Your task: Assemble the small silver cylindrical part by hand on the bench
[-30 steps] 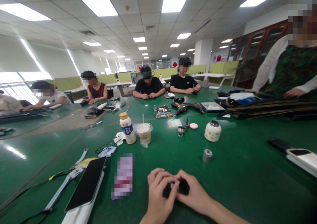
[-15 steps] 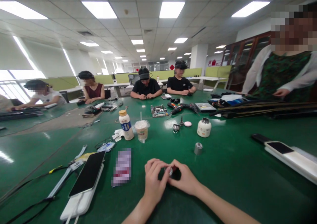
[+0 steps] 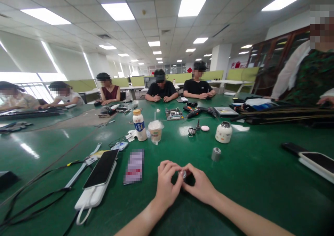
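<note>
Both hands meet over the near middle of the green table (image 3: 250,180), closed around one small round piece (image 3: 184,174) with a silvery face. Fingers cover most of it, so its exact kind does not show. My left hand (image 3: 166,182) pinches it from the left, thumb against its front. From the other side, my right hand (image 3: 201,184) grips it between thumb and curled fingers. A short silver metal cylinder (image 3: 216,154) stands just beyond my right hand. Farther back is a white, open-topped jar (image 3: 223,133) with small printed pictures, near a pink disc (image 3: 205,128) and a metal ring-shaped part (image 3: 191,132).
To the left lie a phone (image 3: 101,168) on a white power bank (image 3: 90,199), straps and a purple packet (image 3: 134,167). A bottle (image 3: 140,126) and a lidded cup (image 3: 156,132) stand beyond. Farther off are a circuit board (image 3: 174,113), power tools (image 3: 194,112) and several seated people.
The view has swung a little left, so everything on the table appears farther right. My two hands keep the same grip on the small round piece.
</note>
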Demonstrator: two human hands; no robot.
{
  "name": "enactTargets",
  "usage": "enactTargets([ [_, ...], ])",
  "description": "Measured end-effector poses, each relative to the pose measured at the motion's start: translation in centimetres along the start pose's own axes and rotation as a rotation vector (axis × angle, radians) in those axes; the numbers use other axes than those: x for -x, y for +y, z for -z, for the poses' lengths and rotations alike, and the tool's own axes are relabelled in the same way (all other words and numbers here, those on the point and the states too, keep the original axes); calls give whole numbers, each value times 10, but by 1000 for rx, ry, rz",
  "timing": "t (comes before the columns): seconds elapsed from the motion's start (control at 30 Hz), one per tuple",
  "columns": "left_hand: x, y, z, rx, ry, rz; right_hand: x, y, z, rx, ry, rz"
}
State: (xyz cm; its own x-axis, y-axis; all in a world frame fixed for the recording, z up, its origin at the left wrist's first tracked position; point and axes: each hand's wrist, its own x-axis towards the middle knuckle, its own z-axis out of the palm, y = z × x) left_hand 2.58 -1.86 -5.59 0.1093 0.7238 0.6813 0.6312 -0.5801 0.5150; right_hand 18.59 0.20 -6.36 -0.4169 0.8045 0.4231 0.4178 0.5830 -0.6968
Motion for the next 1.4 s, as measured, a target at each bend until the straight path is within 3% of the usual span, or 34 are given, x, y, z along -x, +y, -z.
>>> enactTargets([
  [0.13, 0, 1, 2, 60, -7, 5, -1, 2, -1, 12, 3, -19],
  [0.57, -12, 0, -1, 232, 17, 212, -1, 0, 0, 1, -1, -26],
  [0.77, -27, -27, 10, 179, 148, 239, -1, 0, -1, -12, -2, -34],
  [0.97, -20, -55, 8, 20, -40, 289, -1, 0, 0, -5, -10, -46],
  [1.13, -15, -54, 6, -55, -57, 250, -1, -1, 0, -3, -13, -44],
  [1.2, -14, -51, 7, -59, -11, 245, -1, -1, 0, 1, -12, -41],
  [1.33, -10, -35, 6, 88, 205, 243, -1, -1, 0, 6, -6, -29],
  [1.4, -8, -23, 3, 194, 220, 245, -1, 0, 0, 9, -4, -22],
])
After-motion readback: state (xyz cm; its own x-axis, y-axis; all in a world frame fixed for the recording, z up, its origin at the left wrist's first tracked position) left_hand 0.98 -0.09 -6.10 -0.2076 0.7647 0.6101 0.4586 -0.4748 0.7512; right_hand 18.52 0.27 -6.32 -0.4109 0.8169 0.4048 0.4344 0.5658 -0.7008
